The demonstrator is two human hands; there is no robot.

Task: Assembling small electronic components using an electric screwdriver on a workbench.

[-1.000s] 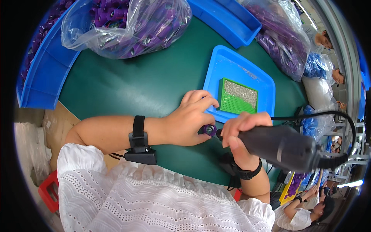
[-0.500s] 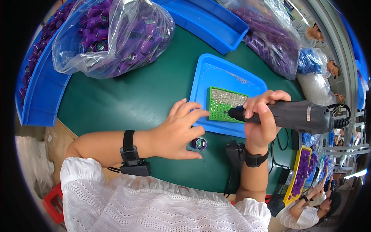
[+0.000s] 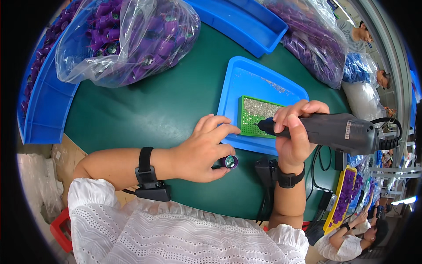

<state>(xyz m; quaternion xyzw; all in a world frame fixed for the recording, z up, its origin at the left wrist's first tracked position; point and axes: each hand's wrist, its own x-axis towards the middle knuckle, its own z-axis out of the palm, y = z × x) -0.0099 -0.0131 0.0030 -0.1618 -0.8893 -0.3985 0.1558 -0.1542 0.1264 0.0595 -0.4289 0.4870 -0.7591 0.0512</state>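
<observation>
My right hand (image 3: 295, 132) is wrapped round a dark grey electric screwdriver (image 3: 336, 132), held nearly level. Its bit points left, at the holes of a green screw tray (image 3: 241, 115) full of small silver screws on the far side. This tray lies in a larger blue tray (image 3: 226, 94). My left hand (image 3: 202, 149) reaches in from the left, with a forefinger at the green tray's near left corner. Between its thumb and lower fingers sits a small purple cup-shaped housing (image 3: 235, 163) with a circuit board and wires inside.
A clear bag of purple housings (image 3: 162, 48) stands at the far left, beside a long blue bin (image 3: 48, 105). Another blue bin (image 3: 246, 26) and a bag of purple parts (image 3: 314, 48) lie at the back. Cables (image 3: 314, 176) run right of my right wrist. Co-workers sit at the right.
The purple housing has turned slightly between my left thumb and fingers, and its hanging wire no longer shows below. The screwdriver's bit stays over the green tray, with the view shifted slightly.
</observation>
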